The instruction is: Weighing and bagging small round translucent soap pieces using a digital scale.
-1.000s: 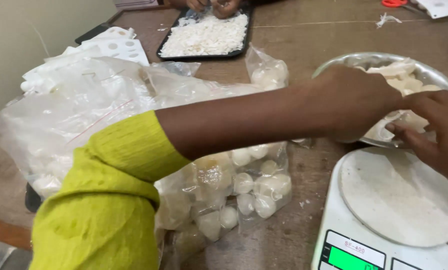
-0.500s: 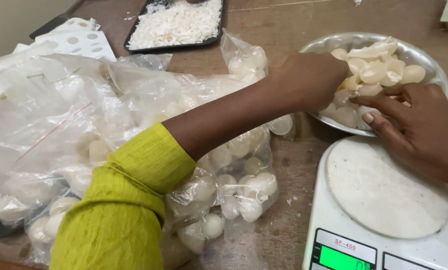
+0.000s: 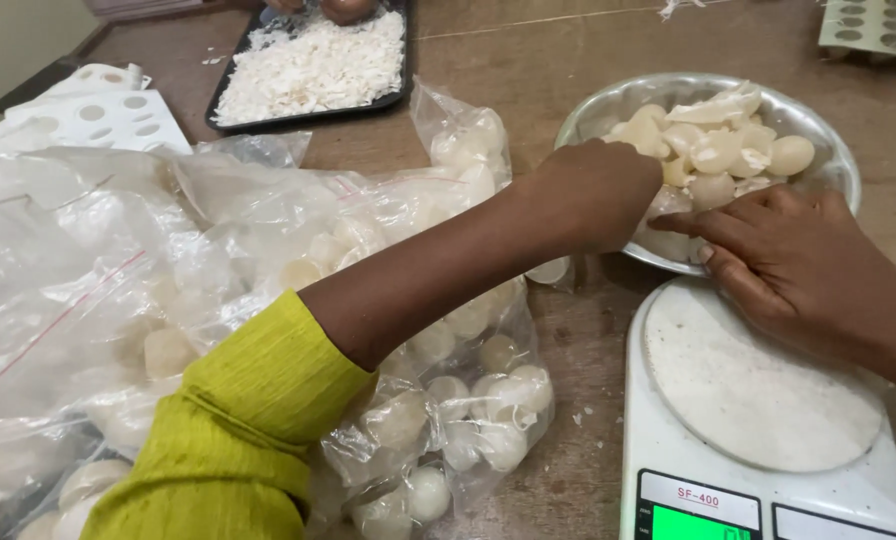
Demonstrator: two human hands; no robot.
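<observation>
Left hand (image 3: 598,190), curled, reaches into the steel bowl (image 3: 828,150) of pale round pieces (image 3: 713,150); its grasp cannot be told. Right hand (image 3: 783,255), fingers extended and empty, rests on the bowl's rim.

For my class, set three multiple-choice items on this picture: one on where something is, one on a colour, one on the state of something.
1. Where is the metal bowl?
A. Behind the kitchen scale
B. Inside the black tray
C. Under the plastic bags

2. What colour is the sleeve on the left arm?
A. Red
B. Yellow-green
C. Blue

3. What is the state of the scale's round plate?
A. Piled with white balls
B. Covered by a bag
C. Bare, nothing on it

Answers: 1 A, the bowl sits just past the scale. 2 B, the knit cuff is yellow-green. 3 C, the plate holds nothing while the left hand and right hand are at the bowl.
</observation>
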